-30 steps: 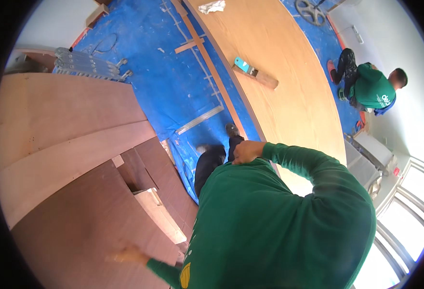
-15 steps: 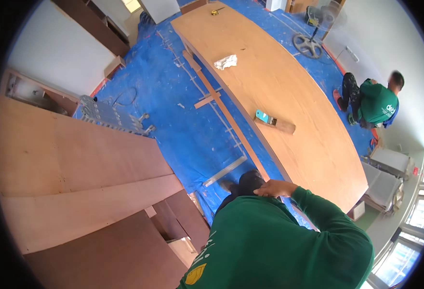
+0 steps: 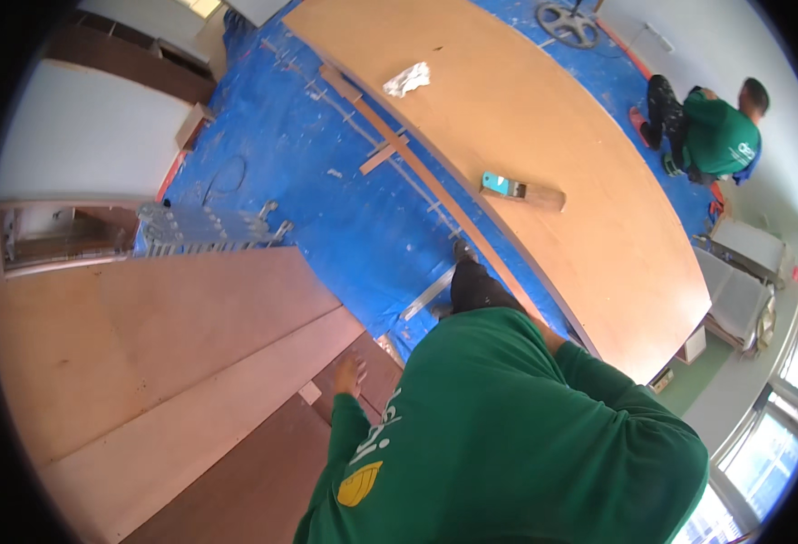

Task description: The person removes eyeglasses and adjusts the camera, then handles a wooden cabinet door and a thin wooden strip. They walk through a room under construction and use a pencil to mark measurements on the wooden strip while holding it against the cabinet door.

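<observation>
My green-sleeved left arm reaches down, and my left hand (image 3: 349,373) lies with its fingers apart on a dark brown plywood board (image 3: 236,480), next to a small pale wood block (image 3: 309,393). It holds nothing. My right arm bends toward the edge of a large curved light-wood panel (image 3: 598,218). Only a bit of forearm (image 3: 552,338) shows there, and my right hand is hidden behind my green shirt. My dark trouser leg and shoe (image 3: 471,276) stand on the blue tarp (image 3: 326,181).
Stacked plywood sheets (image 3: 145,344) fill the left. On the curved panel lie a wooden block with a teal end (image 3: 521,191) and a white rag (image 3: 407,79). Thin wood strips (image 3: 390,145) and a folded metal ladder (image 3: 209,227) lie on the tarp. Another person in green (image 3: 712,131) crouches far right.
The view has swung up and over the floor. My left hand came in from the lower left onto the dark board. My right hand, earlier at my back, has gone out of sight.
</observation>
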The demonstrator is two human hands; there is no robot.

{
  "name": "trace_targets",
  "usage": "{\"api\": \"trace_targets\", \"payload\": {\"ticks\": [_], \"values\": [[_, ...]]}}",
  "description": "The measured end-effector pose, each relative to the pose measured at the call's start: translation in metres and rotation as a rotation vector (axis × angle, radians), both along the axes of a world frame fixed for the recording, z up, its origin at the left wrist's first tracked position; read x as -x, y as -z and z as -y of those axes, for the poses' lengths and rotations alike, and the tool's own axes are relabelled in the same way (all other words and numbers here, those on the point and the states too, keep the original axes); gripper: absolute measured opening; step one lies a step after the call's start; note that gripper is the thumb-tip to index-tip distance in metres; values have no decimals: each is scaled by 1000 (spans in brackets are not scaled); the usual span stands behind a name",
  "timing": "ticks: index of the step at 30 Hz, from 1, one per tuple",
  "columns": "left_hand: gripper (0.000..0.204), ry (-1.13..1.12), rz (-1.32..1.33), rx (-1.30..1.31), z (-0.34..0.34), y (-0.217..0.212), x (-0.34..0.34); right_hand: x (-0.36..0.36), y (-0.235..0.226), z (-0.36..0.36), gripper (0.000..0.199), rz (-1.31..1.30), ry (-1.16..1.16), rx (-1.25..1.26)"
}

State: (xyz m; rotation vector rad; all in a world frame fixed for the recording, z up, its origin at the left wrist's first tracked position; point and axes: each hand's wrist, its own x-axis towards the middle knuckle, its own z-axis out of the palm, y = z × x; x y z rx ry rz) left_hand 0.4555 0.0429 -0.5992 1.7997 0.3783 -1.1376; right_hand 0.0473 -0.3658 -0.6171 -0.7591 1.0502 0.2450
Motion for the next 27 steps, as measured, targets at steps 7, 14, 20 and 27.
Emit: {"api": "trace_targets", "payload": {"ticks": [7,14,20,27], "values": [[71,9,-289,-83,113,-33,48,-33,2,63,67,29,69,-131],[88,45,20,243,168,-49,81,-92,15,128,68,130,152,-193],[78,211,197,-172,188,75,6,-244,55,147,63,-96,-758,-131],[72,457,-58,-257,235,67,-87,-352,82,175,65,-227,-867,-87]]}}
